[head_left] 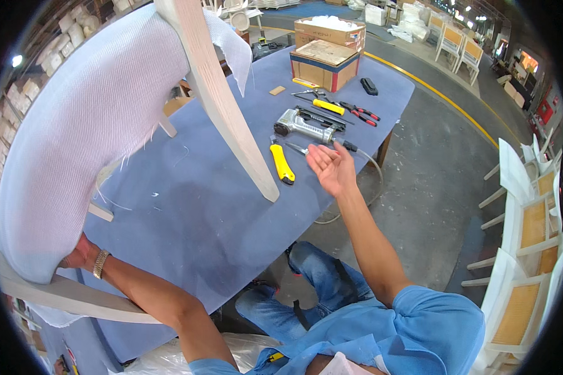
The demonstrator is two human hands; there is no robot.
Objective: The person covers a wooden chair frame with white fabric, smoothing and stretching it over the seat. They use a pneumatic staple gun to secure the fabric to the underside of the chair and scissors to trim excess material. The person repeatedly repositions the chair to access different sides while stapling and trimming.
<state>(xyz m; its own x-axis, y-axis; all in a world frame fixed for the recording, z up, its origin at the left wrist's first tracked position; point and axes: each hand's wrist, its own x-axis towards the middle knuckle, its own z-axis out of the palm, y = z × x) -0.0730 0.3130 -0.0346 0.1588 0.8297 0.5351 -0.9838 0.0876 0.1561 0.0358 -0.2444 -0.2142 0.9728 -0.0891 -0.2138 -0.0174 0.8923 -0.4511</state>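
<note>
Upholstered chair tipped up on the bench, held from below

Nearest you: your left hand [80, 255], wristwatch on, is tucked under the edge of the chair seat [75, 137], fingers hidden behind the pale woven fabric, so you cannot tell how tightly it closes; it looks to be bracing the frame rail [62, 297]. The chair lies tilted over the left of the blue-covered worktable [194, 212], one bare wooden leg [222, 100] slanting down across the middle. Likely bulky and top-heavy: stiff wood frame, soft padding, fabric edge loose and fraying, so grip rail or leg, not cloth. Your right hand [331, 167] is open, palm up, empty, hovering just beside the pneumatic stapler [303, 125] and near the yellow utility knife [282, 164]. Pliers [360, 114] and cardboard boxes [325, 62] sit farther back.
</note>
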